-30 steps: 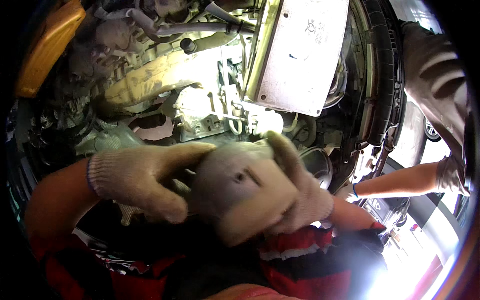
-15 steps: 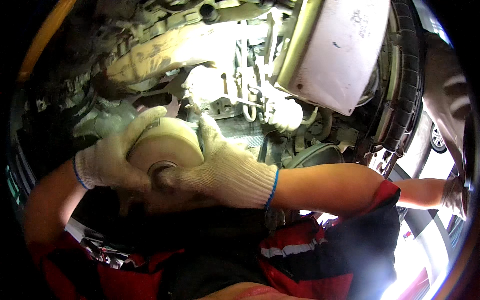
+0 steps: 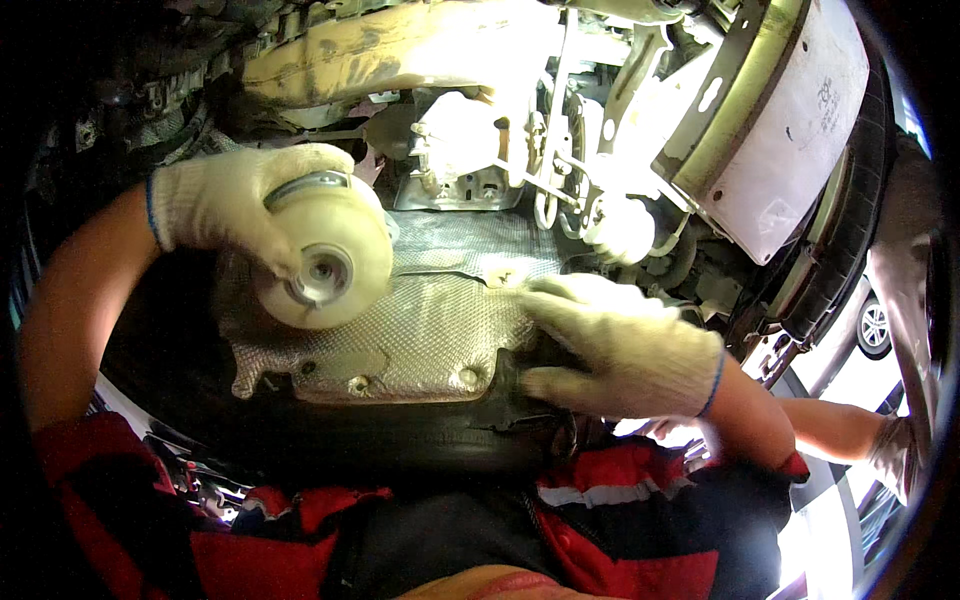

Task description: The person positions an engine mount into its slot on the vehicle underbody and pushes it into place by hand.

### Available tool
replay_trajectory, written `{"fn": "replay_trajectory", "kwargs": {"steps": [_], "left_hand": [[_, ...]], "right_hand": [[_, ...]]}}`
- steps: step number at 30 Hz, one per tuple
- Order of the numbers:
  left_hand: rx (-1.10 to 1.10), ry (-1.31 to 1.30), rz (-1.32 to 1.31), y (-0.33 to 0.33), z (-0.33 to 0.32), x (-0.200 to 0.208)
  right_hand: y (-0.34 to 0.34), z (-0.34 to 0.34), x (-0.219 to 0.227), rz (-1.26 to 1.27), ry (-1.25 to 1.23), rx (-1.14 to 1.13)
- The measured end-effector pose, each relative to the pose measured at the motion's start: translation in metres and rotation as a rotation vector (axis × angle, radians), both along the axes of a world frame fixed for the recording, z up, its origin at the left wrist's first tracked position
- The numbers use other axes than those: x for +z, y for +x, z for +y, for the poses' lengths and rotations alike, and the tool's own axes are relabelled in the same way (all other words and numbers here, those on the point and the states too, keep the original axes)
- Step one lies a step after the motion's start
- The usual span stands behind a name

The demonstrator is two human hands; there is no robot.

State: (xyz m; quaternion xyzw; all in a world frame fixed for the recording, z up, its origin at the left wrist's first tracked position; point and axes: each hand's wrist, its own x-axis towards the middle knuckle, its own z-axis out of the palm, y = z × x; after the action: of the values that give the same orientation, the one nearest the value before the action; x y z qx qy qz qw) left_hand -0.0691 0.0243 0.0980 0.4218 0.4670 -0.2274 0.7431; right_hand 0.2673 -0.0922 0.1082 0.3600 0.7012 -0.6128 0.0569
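Cream knit gloves (image 3: 620,345) (blue-edged cuffs), red-black sleeves (image 3: 610,490).

**Under the car, round part in my left hand**

I am looking up at the underside of a car. My gloved left hand (image 3: 225,205) is gripping a cream round part (image 3: 322,265) with a metal hub at its centre, holding it just in front of the silvery heat shield (image 3: 420,335). My gloved right hand (image 3: 620,345) is resting, fingers spread, on the shield's right edge. Another person's forearm (image 3: 840,430) is showing at the far right.
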Motion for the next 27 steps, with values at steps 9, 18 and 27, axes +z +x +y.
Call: {"fn": "replay_trajectory", "kwargs": {"steps": [9,18,27], "left_hand": [[-0.051,-0.072,0.019,-0.011,0.013,-0.082],[-0.207,0.062,0.167,-0.029,0.015,-0.149],[-0.311,0.277,0.247,-0.052,0.006,-0.211]], "right_hand": [[0.091,0.006,-0.126,-0.386,-0.183,0.252],[0.069,0.009,-0.231,-0.195,-0.444,0.025],[0.072,-0.005,-0.234,-0.339,-0.330,0.009]]}}
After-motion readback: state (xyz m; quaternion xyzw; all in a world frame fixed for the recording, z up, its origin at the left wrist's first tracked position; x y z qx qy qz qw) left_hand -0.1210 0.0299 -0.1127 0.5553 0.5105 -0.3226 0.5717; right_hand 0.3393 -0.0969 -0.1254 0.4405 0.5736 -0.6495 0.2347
